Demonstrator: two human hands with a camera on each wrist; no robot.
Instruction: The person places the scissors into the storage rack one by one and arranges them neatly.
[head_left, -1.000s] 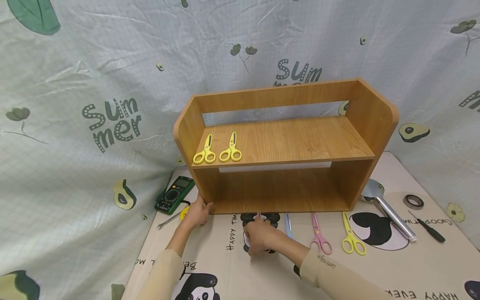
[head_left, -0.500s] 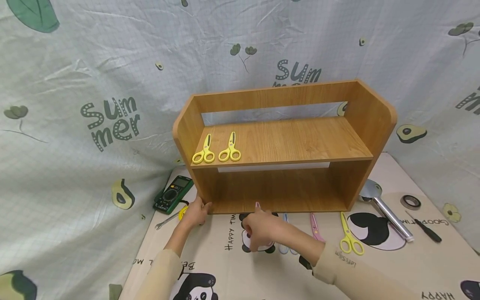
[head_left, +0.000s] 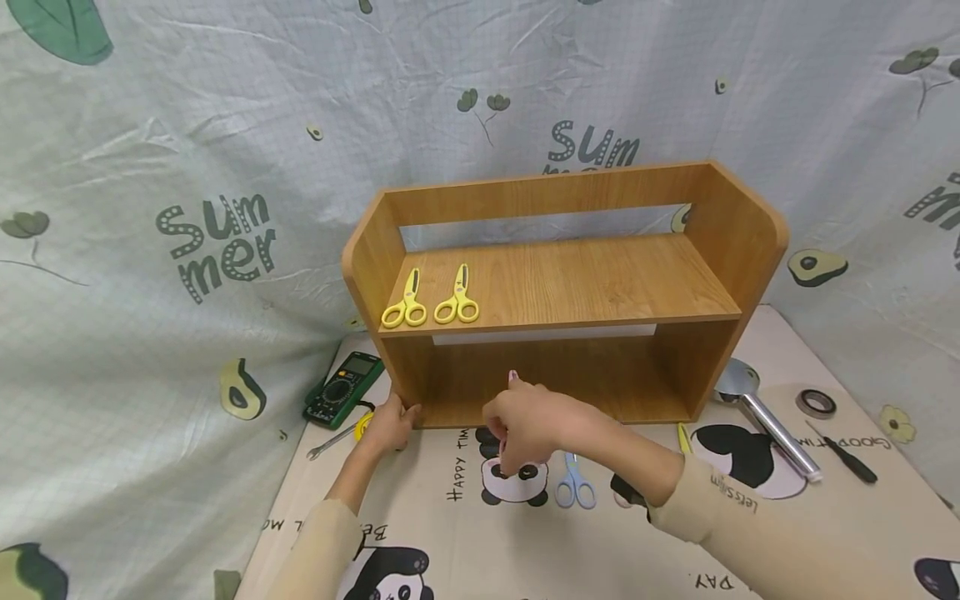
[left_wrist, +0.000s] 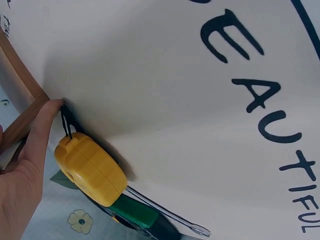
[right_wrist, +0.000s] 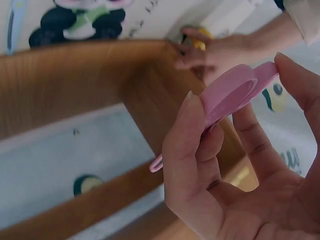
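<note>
My right hand (head_left: 528, 423) pinches a pair of pink scissors (right_wrist: 232, 92) by the handle loops, in front of the lower compartment of a two-tier wooden shelf (head_left: 562, 287). In the head view only the pink tip shows above the fingers. My left hand (head_left: 392, 423) holds the shelf's lower left corner; in the left wrist view its thumb lies at the wood's edge beside a yellow tape measure (left_wrist: 91, 169). Two pairs of yellow scissors, one at the left end (head_left: 405, 300) and one beside it (head_left: 457, 296), lie on the upper tier, blades pointing back.
Blue scissors (head_left: 575, 483) lie before the shelf. My right forearm hides most of another yellow pair (head_left: 683, 437). Left stand a multimeter (head_left: 345, 389) and a wrench (head_left: 330, 442). Right lie a long-handled metal ladle-like utensil (head_left: 772, 425), tape roll (head_left: 816, 404) and black-handled screwdriver (head_left: 843, 452).
My right hand has risen from the tabletop toward the lower compartment with the pink scissors, uncovering the blue pair. My forearm now covers the other pink pair. The left hand stays at the corner.
</note>
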